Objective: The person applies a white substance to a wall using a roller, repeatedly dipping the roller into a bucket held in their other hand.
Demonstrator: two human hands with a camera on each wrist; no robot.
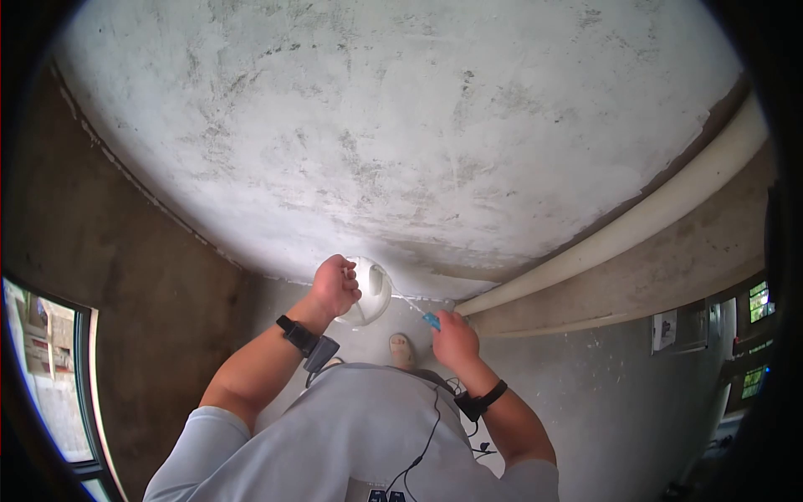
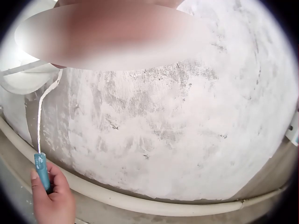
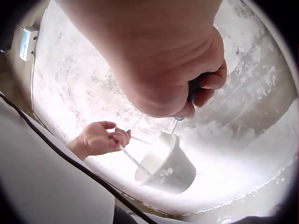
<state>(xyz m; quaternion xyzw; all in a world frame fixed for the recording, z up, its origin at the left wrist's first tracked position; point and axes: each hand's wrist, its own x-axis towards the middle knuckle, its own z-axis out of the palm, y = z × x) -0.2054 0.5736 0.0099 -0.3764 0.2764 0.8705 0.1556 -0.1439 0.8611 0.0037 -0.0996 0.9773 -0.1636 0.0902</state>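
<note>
Our left hand [image 1: 335,287] curls round the wire handle of the white bucket [image 1: 370,291], which hangs just below it, close under the patchy ceiling [image 1: 401,125]. Right of the bucket, our right hand [image 1: 453,337] grips the blue-handled tool [image 1: 431,320], shaft reaching the bucket's rim.

White paint bucket [image 3: 169,164] hanging by wire handle, paint-caked roller tool [image 2: 41,140] with blue grip
</note>
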